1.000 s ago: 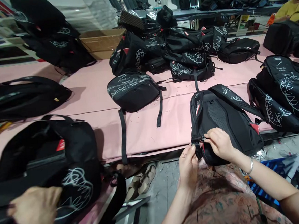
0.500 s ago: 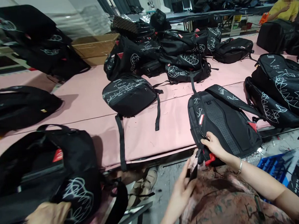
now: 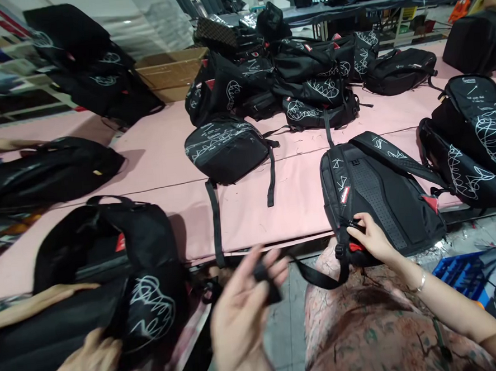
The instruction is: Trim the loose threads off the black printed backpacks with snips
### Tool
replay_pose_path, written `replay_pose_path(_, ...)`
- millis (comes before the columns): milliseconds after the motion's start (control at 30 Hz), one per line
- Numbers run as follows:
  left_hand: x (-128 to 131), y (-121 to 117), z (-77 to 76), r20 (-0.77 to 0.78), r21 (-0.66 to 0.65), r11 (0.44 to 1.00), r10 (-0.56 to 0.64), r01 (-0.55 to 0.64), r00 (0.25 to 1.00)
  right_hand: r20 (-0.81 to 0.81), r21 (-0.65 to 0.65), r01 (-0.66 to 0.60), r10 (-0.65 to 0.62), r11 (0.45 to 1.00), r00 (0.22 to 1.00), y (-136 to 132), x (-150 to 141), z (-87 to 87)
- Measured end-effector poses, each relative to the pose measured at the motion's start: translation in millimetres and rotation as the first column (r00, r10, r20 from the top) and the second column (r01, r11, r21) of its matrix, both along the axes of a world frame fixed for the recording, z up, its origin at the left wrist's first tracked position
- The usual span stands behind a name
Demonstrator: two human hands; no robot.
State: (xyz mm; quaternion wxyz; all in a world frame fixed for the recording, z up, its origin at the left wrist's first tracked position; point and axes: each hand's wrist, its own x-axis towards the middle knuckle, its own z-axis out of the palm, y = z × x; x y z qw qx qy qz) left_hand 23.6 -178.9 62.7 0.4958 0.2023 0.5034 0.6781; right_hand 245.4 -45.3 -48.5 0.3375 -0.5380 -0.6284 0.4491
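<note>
The wearer's two hands are nearest, set apart. The left hand (image 3: 243, 314), left of the panelled backpack, has thumb and fingers nipped on a blurred black piece (image 3: 267, 282); a slack black strap (image 3: 321, 279) loops from near those fingertips to the panelled backpack. The right hand (image 3: 373, 239) pinches a small dark piece (image 3: 350, 223), too small to identify, at that bag's lower left side.

The one panelled backpack (image 3: 379, 200) lies back-panel up, two shoulder straps showing, its bottom jutting past the table's front edge above the wearer's floral clothing (image 3: 366, 329). Grey floor shows to its lower left; one blue crate (image 3: 459, 273) sits below right.

Well left of it, two other hands (image 3: 88, 363) work at one open backpack (image 3: 155, 253). Close on its right, one white-scribbled backpack (image 3: 476, 138) leans. Pink table (image 3: 283, 217) surface, seamed and thread-flecked, stretches left from it to one middle backpack (image 3: 233, 158) with dangling straps. One backpack lies far left (image 3: 49, 169), under another person's arm.

Beyond it rises a heap of black bags (image 3: 304, 81), overlapping too much to count, then one cardboard box (image 3: 171, 72) and a blue-topped table (image 3: 313, 14).
</note>
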Motion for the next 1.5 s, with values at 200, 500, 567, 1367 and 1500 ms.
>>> replay_pose_path(200, 44.4, 35.4, -19.3, 0.222, 0.019, 0.946, -0.319, 0.323, 0.921, -0.021, 0.348, -0.168, 0.186, 0.922, 0.982, -29.1, 15.9, 43.0)
replay_pose_path(500, 52.0, 36.4, -19.6, 0.247, 0.013, 0.919, -0.385, 0.395, 0.889, 0.101, 0.564, -0.328, 0.331, 0.758, 0.938, -32.1, -0.4, 58.5)
replay_pose_path(567, 52.0, 37.4, -20.6, 0.249, 0.019, 0.919, -0.385, 0.393, 0.889, 0.127, 0.6, -0.328, 0.318, 0.73, 0.94, -30.3, -2.7, 58.0)
replay_pose_path(1367, 49.1, 44.3, -32.2, 0.12, -0.044, 0.939, -0.334, 0.341, 0.935, -0.112, 0.446, -0.166, 0.24, 0.879, 0.964, -21.8, 11.1, 58.4)
replay_pose_path(1500, 55.8, 47.7, -33.0, 0.003, -0.177, 0.929, -0.329, 0.324, 0.944, 0.002, 0.61, -0.224, 0.282, 0.76, 0.96, -22.6, 13.4, 62.5)
